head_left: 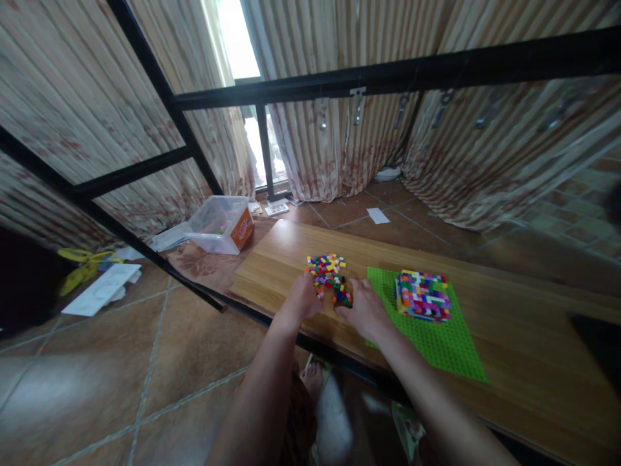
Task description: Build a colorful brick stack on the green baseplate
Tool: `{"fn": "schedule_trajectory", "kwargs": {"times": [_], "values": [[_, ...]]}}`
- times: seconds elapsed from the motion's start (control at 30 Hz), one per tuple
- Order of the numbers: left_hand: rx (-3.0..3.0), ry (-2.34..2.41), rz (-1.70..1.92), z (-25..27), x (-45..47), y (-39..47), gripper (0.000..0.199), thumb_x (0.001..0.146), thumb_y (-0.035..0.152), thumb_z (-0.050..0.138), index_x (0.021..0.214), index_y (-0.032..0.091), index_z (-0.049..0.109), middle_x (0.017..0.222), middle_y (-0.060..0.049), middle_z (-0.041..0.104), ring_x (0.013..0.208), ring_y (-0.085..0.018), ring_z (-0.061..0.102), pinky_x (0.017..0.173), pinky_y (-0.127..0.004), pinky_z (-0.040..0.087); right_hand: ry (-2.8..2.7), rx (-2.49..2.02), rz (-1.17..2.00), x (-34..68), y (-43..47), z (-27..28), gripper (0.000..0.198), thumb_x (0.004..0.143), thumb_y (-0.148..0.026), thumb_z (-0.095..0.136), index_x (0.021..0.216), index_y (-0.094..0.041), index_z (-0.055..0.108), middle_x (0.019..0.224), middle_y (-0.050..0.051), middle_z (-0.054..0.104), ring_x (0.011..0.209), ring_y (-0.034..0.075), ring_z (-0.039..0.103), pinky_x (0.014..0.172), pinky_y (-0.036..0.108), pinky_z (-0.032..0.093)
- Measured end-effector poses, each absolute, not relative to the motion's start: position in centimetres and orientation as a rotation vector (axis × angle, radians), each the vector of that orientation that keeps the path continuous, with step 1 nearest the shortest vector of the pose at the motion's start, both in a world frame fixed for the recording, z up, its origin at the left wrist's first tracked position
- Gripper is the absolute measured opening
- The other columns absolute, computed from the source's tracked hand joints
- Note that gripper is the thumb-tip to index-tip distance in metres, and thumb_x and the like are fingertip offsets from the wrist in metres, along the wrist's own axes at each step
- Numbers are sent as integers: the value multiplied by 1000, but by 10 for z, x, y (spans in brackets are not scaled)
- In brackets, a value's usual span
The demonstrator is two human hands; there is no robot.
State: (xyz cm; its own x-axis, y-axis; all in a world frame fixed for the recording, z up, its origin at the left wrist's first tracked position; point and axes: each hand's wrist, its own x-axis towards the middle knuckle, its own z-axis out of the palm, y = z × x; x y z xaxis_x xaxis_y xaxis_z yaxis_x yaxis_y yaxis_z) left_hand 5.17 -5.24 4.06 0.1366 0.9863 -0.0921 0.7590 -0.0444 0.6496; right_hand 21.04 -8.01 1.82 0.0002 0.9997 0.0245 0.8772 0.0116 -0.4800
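A loose pile of small colourful toy building bricks (327, 264) lies on the wooden tabletop. My left hand (305, 299) is at the pile's near left edge, its thumb and fingers apart beside the bricks. My right hand (366, 307) is curved around the right side of a smaller cluster of bricks (342, 298), thumb and fingers spread. No brick shows clearly gripped in either hand. Right of my right hand, a block built of many coloured bricks (423, 296) stands on a green studded baseplate (463, 346). My right forearm crosses over part of the baseplate.
The wooden table (514, 310) has a dark frame along its near edge. Beyond its left end sits a clear plastic bin (216, 223) with an orange label. Black metal bars (310, 87) cross in front of the curtains. A dark flat object (599, 343) lies at right.
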Motion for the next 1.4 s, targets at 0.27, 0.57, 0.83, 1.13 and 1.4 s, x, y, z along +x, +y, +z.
{"fn": "schedule_trajectory", "kwargs": {"times": [0.27,0.57,0.83,1.13,1.4], "values": [[1976,1669,348,45,59,-54,16,73,18,68,89,14,64,87,-11,71,83,-23,65,69,-28,44,-1951,-1860,523,201,-73,16,33,78,-16,71,111,-16,69,106,10,65,88,20,66,84,31,49],[1798,1657,479,40,70,-61,26,72,5,59,95,15,62,92,-10,71,84,-21,64,72,-29,46,-1750,-1694,690,207,-74,6,39,74,-10,70,113,-17,68,101,6,67,81,16,65,78,29,51],[1622,1599,598,32,75,-64,45,66,0,61,110,11,62,99,-12,71,90,-23,65,81,-32,49,-1669,-1578,806,211,-74,-2,38,74,-13,67,111,-22,67,100,4,69,81,17,67,77,32,54],[1745,1503,625,36,77,-67,47,64,-3,57,106,13,67,107,-14,69,103,-27,63,93,-36,48,-1838,-1612,699,210,-76,10,34,76,-9,65,108,-18,71,100,7,68,87,19,67,81,32,51],[1929,1447,537,40,70,-70,36,66,4,62,101,12,65,101,-15,65,97,-28,61,88,-37,49,-1991,-1718,629,215,-80,17,32,74,-8,70,104,-17,72,97,6,65,85,18,65,78,30,49]]}}
